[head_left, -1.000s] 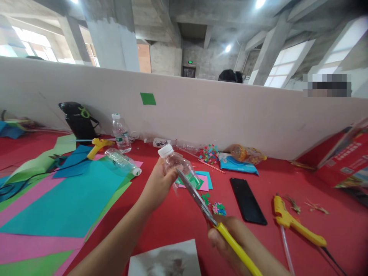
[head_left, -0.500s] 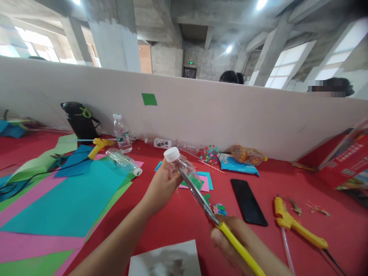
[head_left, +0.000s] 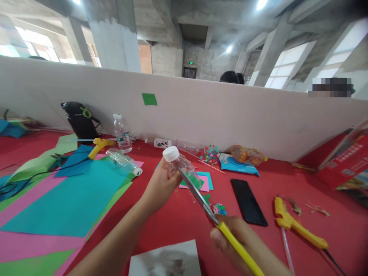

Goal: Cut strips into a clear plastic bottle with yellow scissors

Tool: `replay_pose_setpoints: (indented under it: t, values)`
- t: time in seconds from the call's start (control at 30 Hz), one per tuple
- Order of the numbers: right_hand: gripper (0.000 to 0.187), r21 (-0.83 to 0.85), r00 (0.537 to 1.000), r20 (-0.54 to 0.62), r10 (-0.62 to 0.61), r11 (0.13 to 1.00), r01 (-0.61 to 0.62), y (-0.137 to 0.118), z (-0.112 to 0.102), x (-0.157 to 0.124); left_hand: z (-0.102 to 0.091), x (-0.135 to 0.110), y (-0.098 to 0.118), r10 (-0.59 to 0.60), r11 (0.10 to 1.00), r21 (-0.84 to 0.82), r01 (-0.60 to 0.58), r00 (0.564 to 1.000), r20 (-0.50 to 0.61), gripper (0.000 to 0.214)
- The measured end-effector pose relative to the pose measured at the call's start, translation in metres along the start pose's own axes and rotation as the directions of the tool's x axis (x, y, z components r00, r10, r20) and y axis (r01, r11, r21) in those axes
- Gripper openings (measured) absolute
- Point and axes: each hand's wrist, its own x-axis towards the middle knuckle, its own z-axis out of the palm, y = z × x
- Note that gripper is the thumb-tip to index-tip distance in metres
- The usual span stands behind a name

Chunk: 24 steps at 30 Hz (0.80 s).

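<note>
My left hand (head_left: pixel 161 180) is wrapped round a clear plastic bottle top (head_left: pixel 184 166) with a white cap, tilted up and to the left. In my right hand (head_left: pixel 232 234) are scissors (head_left: pixel 201 197) with yellow handles. Their blades point up and left, with the tip against the bottle's side by my left fingers; I cannot tell whether it pierces the plastic. Behind and below the bottle lie small pink and blue paper squares (head_left: pixel 208 182). Star-shaped sequins (head_left: pixel 220 209) are scattered near the blades.
A black phone (head_left: pixel 248 202) and a yellow glue gun (head_left: pixel 296 224) lie at the right. Coloured paper sheets (head_left: pixel 66 203) cover the left side. Along the white partition (head_left: pixel 201 107) stand a black flask (head_left: pixel 79 120) and a water bottle (head_left: pixel 122 134). A white board (head_left: pixel 166 260) lies in front.
The bottle and my left hand have shifted very slightly left and up. The scissors stay nearly where they were, blades at the bottle.
</note>
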Motion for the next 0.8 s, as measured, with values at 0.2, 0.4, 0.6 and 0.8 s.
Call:
replay_pose_setpoints:
  t: [0.2,0.4,0.6,0.8]
  values:
    - [0.064,0.069,0.998,-0.005,0.06,0.996,-0.059,-0.008,-0.003,-0.005,-0.001,-0.003,-0.009,0.051,0.995,0.082,-0.057,0.996,0.074,0.013]
    - [0.059,-0.029,1.0,-0.018,0.018,0.999,-0.018,0.0,-0.001,-0.001,0.0,-0.003,-0.007,0.059,0.993,0.103,-0.065,0.997,0.055,0.015]
    - [0.053,-0.043,0.999,-0.021,-0.036,0.998,0.035,0.008,0.0,0.001,0.0,-0.003,-0.007,0.071,0.993,0.092,-0.078,0.994,0.078,0.014]
    - [0.048,-0.067,0.999,-0.043,-0.032,0.997,0.03,0.005,0.0,0.001,-0.002,-0.002,-0.01,0.058,0.989,0.133,-0.066,0.996,0.061,0.021]
